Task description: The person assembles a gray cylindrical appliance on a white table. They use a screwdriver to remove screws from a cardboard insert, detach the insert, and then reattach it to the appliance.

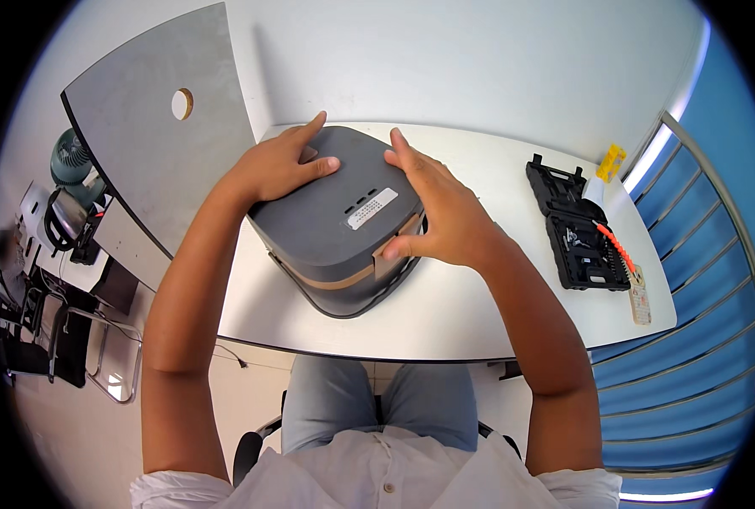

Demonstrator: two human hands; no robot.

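Note:
A dark grey, rounded box-shaped bin (327, 191) with a lid stands on the white table in front of me. A tan band circles it below the lid, a tan latch (392, 254) sits at its front right corner, and a dark carrying handle (305, 297) hangs low around its front. On the lid is a small white label (372, 209) beside several short slots. My left hand (288, 161) rests over the lid's left back edge, thumb and a finger spread. My right hand (445, 208) spans the right side, fingers stretched along the lid and thumb at the latch.
An open black tool case (577, 229) lies at the table's right, with an orange flexible shaft (617, 246), a patterned remote-like object (640, 301) and a yellow packet (611, 161) near it. A grey panel (153, 93) rises at the left; a metal railing (717, 187) runs along the right.

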